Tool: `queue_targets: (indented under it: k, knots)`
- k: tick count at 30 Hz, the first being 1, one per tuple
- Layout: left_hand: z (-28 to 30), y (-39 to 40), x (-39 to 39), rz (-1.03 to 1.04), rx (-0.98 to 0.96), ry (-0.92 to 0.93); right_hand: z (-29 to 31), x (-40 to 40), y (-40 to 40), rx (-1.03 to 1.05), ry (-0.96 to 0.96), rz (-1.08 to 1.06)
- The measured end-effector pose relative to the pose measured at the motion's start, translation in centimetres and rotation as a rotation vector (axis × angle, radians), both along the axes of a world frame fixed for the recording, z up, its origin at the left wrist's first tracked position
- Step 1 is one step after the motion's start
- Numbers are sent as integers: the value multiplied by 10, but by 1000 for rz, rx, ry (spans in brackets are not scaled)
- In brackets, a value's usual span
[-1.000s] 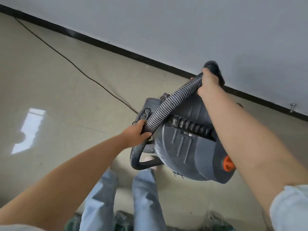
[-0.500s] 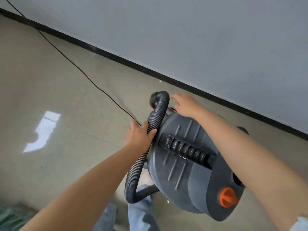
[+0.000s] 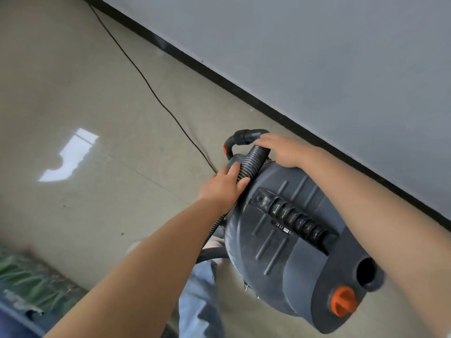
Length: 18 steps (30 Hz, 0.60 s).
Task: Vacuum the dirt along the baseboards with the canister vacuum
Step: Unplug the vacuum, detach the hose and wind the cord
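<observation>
The grey canister vacuum (image 3: 292,242) lies on the floor at lower right, with an orange knob (image 3: 343,301) and an open round port (image 3: 366,272) at its near end. Its black ribbed hose (image 3: 251,162) runs up over the far end and bends into a black cuff (image 3: 246,136). My left hand (image 3: 223,185) is wrapped around the hose beside the canister. My right hand (image 3: 283,150) rests on the hose's bend, fingers spread over it. The black baseboard (image 3: 268,111) runs diagonally just beyond the vacuum.
A thin black power cord (image 3: 146,81) trails across the beige floor (image 3: 85,69) from the vacuum to the far left. The grey wall (image 3: 317,45) fills the upper right. A green mat (image 3: 31,281) lies at lower left. My jeans leg (image 3: 200,301) is below the vacuum.
My right hand dropped from holding the hose end up near the wall to resting on the hose's bend at the canister's far end. The hose end came down. My left hand kept its grip.
</observation>
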State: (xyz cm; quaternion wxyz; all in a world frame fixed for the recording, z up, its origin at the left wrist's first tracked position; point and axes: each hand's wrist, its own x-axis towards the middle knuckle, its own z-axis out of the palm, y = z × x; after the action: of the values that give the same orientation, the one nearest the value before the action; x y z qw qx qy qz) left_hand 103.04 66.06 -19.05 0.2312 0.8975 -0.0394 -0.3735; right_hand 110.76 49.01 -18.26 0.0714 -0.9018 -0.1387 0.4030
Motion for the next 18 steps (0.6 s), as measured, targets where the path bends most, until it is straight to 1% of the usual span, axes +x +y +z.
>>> queue_targets:
  k: [2,3,4,7,8,10,11,13,15,18]
  knots:
    - [-5,-1,0,3,22,20,-2,-6,8,-37,22,60]
    - [-8,-2,-1,11,11,46,-2,-8,13,-31,30,71]
    - [-10,-1,-2,51,-38,83,1,-8,18,-5,34,66]
    - [-14,6,-15,328,-302,199,12,-5,29,38,47,-27]
    - [-13,10,-22,404,-351,190,15,-5,30,18,42,-16]
    - [-14,17,-32,524,-385,137,21,-5,31,-93,36,92]
    - [-14,19,-36,568,-367,119,22,-7,32,-150,40,153]
    - [-13,19,-43,586,-266,111,23,-8,37,-201,62,211]
    - [-13,15,-46,554,-170,115,25,-7,44,-215,115,235]
    - [-19,8,-54,549,-115,60,23,-7,52,-192,227,329]
